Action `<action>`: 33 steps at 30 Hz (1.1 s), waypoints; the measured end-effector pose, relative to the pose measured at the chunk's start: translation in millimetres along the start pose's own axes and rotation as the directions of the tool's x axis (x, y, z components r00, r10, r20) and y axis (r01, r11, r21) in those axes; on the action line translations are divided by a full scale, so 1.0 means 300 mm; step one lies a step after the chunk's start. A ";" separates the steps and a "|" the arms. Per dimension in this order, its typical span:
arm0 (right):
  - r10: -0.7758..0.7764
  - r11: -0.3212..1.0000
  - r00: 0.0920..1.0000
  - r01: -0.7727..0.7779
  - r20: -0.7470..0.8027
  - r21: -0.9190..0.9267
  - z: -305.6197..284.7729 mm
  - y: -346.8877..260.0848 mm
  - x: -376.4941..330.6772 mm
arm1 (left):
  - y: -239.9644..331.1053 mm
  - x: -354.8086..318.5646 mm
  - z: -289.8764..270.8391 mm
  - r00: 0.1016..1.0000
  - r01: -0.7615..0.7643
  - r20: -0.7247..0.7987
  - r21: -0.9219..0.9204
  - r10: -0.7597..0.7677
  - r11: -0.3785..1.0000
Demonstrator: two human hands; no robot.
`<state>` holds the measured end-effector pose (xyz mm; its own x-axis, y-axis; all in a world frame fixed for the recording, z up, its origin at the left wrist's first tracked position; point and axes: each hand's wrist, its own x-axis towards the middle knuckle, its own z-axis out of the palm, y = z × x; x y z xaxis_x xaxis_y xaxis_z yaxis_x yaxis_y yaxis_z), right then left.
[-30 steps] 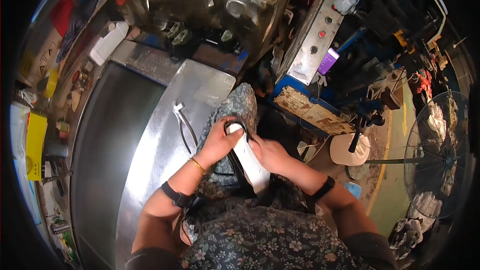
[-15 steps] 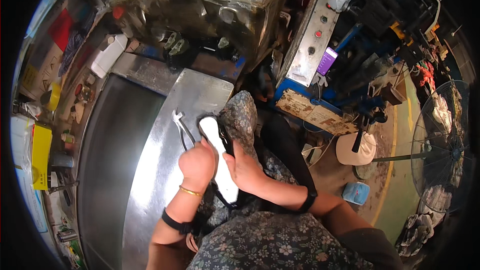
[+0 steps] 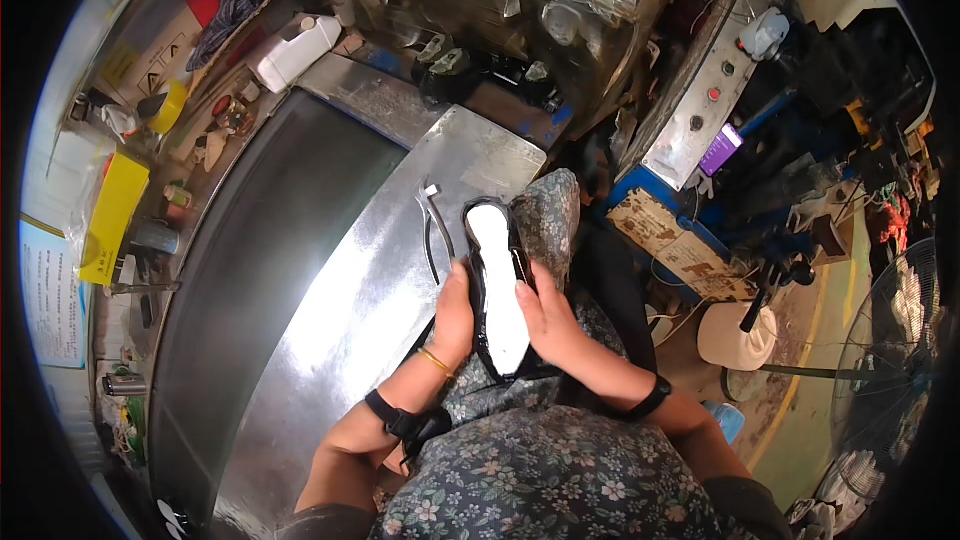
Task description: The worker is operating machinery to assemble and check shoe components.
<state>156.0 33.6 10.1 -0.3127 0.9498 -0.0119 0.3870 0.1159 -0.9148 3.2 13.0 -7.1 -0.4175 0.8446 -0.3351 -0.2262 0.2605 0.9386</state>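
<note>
A shiny steel worktable (image 3: 330,320) fills the frame's centre-left. Just right of it, the left hand (image 3: 455,315) and right hand (image 3: 545,320) clasp a black shoe upper with white insole (image 3: 497,290) by its flanks; it looks light and pliable, best held along the edges

Between the left hand (image 3: 455,315) and right hand (image 3: 548,320) lies a shoe upper (image 3: 497,285) with a glossy black rim and a matt white sole face. Just left of the left hand, the counter (image 3: 370,290) is brushed, shiny sheet metal carrying bare steel pliers (image 3: 434,225). Under both wrists lies soft floral cloth (image 3: 540,470).
</note>
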 end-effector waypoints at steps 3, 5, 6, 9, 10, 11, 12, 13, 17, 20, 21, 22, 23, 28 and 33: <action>0.093 0.996 0.995 -0.093 0.036 -0.003 -0.078 0.087 0.111 | 0.131 0.140 -0.001 0.876 0.480 0.215 -0.323 -0.431 0.815; 0.358 0.886 0.932 -0.356 0.049 0.296 -0.100 0.025 0.250 | 0.176 0.229 0.002 0.832 0.479 0.475 -0.359 -0.285 0.801; 0.369 0.889 0.928 -0.369 0.054 0.272 -0.106 0.006 0.328 | 0.174 0.248 0.028 0.833 0.477 0.477 -0.359 -0.282 0.802; -0.139 0.893 0.987 0.160 0.081 -0.421 -0.066 0.034 0.431 | 0.132 0.297 0.107 0.904 0.279 0.344 -0.020 -0.255 0.960; -0.128 0.844 0.986 0.163 0.104 -0.512 -0.048 -0.043 0.405 | 0.100 0.304 0.067 0.929 0.196 0.311 0.054 -0.203 0.979; -0.126 0.846 0.987 0.159 0.100 -0.510 -0.040 -0.069 0.383 | 0.137 0.258 0.070 0.956 0.037 0.279 0.182 -0.087 0.983; -0.140 0.809 0.990 0.128 0.024 -0.574 -0.027 -0.088 0.363 | 0.124 0.260 0.074 0.956 0.038 0.280 0.185 -0.090 0.982; -0.159 0.768 0.986 0.093 -0.048 -0.633 -0.017 -0.096 0.353 | 0.102 0.269 0.075 0.954 0.117 0.268 0.073 -0.133 0.990; -0.293 0.869 0.953 0.232 -0.076 -0.438 0.001 -0.050 0.363 | 0.073 0.271 0.038 0.903 0.373 0.330 -0.287 -0.275 0.882; -0.053 0.979 0.998 0.048 0.019 0.199 0.023 0.053 0.251 | 0.049 0.267 -0.052 0.919 0.378 0.287 -0.443 -0.270 0.813; -0.125 0.989 0.976 0.109 0.181 0.100 -0.005 -0.021 0.162 | 0.027 0.261 -0.125 0.935 0.355 0.208 -0.551 -0.287 0.755; -0.143 0.988 0.955 0.154 0.260 -0.022 -0.051 -0.064 0.072 | 0.026 0.257 -0.121 0.938 0.342 0.191 -0.647 -0.289 0.681; -0.210 0.919 0.925 0.297 0.316 -0.259 -0.054 -0.110 -0.007 | 0.033 0.236 -0.124 0.941 0.290 0.071 -0.668 -0.330 0.685; -0.080 0.957 0.955 -0.007 0.286 0.289 -0.177 0.066 0.005 | 0.176 0.127 0.037 0.960 0.279 0.178 -0.620 -0.215 0.733; 0.059 0.968 0.998 -0.051 -0.029 0.245 -0.676 -0.047 -0.070 | 0.132 -0.011 0.079 0.828 -0.233 0.540 0.084 0.152 0.969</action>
<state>332.9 71.0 105.0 -0.2642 0.9629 -0.0546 0.1782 -0.0069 -0.9840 16.3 31.6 33.0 0.0956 0.9913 -0.0904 -0.0476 0.0952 0.9943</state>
